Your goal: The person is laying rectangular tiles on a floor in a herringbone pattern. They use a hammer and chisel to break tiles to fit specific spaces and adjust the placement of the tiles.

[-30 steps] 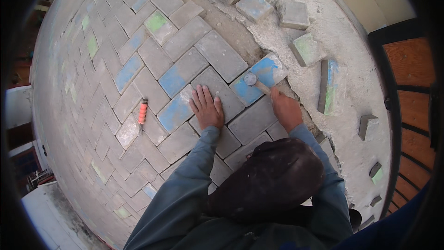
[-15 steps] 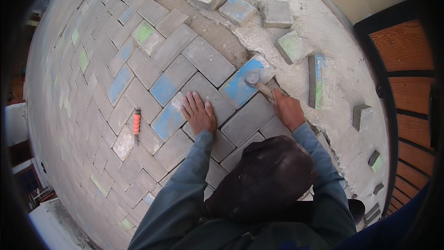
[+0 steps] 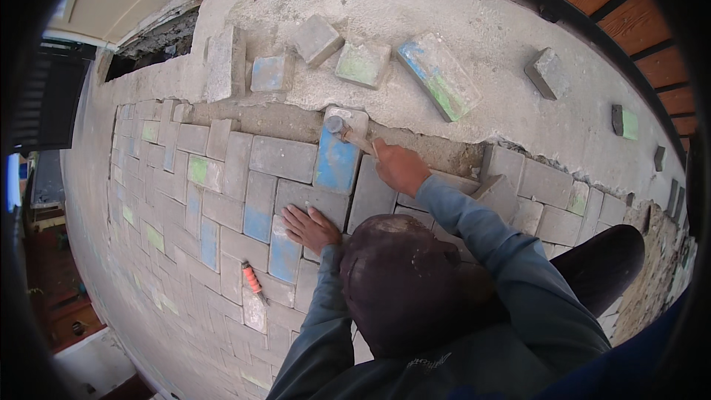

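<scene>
My right hand (image 3: pixel 401 168) is closed around the wooden handle of a hammer (image 3: pixel 357 140). The hammer's round metal head is over the far end of a blue-painted paver (image 3: pixel 337 163); whether it touches cannot be made out. That paver juts out past its neighbours into a strip of bare bedding (image 3: pixel 278 120). With fingers spread, my left hand (image 3: pixel 311 227) lies flat across a plain grey paver (image 3: pixel 315 201) and the edge of a blue-marked one. A tool with an orange grip and a narrow dark blade (image 3: pixel 252 280) lies on the paving left of that hand.
Several loose blocks, among them a blue-and-green one (image 3: pixel 440 74) and a pale green one (image 3: pixel 363 62), sit on the concrete strip beyond the paving. A tilted paver (image 3: pixel 498 196) stands right of my right forearm. Along the upper right runs a wood-panelled gate (image 3: pixel 629 22).
The view has turned, so the loose blocks now spread across the top. The hammer head is nearer the far end of the blue paver. My left hand stays flat on the paving.
</scene>
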The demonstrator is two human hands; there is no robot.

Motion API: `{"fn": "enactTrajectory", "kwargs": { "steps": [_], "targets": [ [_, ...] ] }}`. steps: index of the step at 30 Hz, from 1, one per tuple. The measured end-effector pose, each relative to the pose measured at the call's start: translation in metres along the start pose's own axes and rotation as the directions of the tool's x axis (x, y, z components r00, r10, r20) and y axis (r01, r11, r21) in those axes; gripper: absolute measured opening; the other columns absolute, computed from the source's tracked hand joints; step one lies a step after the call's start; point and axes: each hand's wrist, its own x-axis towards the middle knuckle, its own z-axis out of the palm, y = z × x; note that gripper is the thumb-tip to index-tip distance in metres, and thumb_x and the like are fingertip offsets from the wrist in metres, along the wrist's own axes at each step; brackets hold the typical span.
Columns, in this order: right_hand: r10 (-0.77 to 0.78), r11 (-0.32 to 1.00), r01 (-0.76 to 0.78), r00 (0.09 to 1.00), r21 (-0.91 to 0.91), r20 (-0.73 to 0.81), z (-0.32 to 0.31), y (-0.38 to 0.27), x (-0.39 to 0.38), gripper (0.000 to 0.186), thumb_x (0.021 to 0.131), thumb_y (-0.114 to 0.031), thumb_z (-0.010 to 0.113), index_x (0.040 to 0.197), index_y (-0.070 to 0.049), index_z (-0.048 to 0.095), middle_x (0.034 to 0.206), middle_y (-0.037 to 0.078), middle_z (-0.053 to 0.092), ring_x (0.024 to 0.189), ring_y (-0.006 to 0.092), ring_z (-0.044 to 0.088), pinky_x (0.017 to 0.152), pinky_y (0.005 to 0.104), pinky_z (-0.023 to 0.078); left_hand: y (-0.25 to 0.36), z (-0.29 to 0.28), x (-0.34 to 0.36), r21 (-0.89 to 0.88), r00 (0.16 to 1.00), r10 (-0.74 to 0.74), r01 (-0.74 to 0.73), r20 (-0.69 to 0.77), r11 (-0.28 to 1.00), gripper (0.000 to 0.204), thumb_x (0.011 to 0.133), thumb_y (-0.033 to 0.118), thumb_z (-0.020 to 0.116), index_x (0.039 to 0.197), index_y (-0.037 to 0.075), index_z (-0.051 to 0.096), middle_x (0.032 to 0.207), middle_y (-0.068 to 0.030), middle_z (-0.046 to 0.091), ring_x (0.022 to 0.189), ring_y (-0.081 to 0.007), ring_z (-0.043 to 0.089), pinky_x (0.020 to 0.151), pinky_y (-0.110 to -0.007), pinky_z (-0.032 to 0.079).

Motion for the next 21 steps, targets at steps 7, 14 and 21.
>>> {"fn": "enactTrajectory", "kwargs": {
  "steps": [7, 14, 21],
  "targets": [
    [0.112, 0.891, -0.127, 0.992, 0.436, 0.061, -0.022, 0.014, -0.077, 0.036, 0.100, -0.027, 0.054, 0.117, 0.005, 0.050, 0.094, 0.034, 0.065, 0.096, 0.0504, 0.065, 0.084, 0.0549, 0.047, 0.031, -0.001, 0.032, -0.046, 0.999, 0.041, -0.041, -0.008, 0.998, 0.056, 0.106, 0.034, 0.044, 0.150, -0.001, 0.042, 0.160, -0.0228, 0.036, 0.154, -0.0400, 0.024, 0.124, -0.058, 0.015],
    [-0.215, 0.897, 0.322, 0.917, 0.303, -0.337, -0.130, -0.041, -0.039, 0.032, 0.102, -0.022, 0.059, 0.121, 0.001, 0.046, 0.092, 0.028, 0.066, 0.083, 0.0481, 0.066, 0.072, 0.0537, 0.050, 0.135, 0.026, 0.092, -0.111, 0.990, 0.142, -0.144, -0.024, 0.983, 0.055, 0.109, 0.035, 0.035, 0.151, -0.001, 0.042, 0.162, -0.0204, 0.037, 0.154, -0.0374, 0.025, 0.125, -0.056, 0.016],
    [-0.194, 0.951, 0.168, 0.978, -0.258, -0.081, -0.060, 0.042, 0.014, 0.022, 0.101, -0.016, 0.055, 0.117, -0.001, 0.049, 0.091, 0.024, 0.069, 0.084, 0.0432, 0.070, 0.071, 0.0510, 0.057, 0.164, 0.044, 0.079, -0.036, 0.982, 0.187, -0.188, -0.036, 0.982, 0.058, 0.111, 0.037, 0.026, 0.156, 0.001, 0.036, 0.164, -0.0171, 0.035, 0.155, -0.0346, 0.024, 0.125, -0.055, 0.016]
  ]
}}
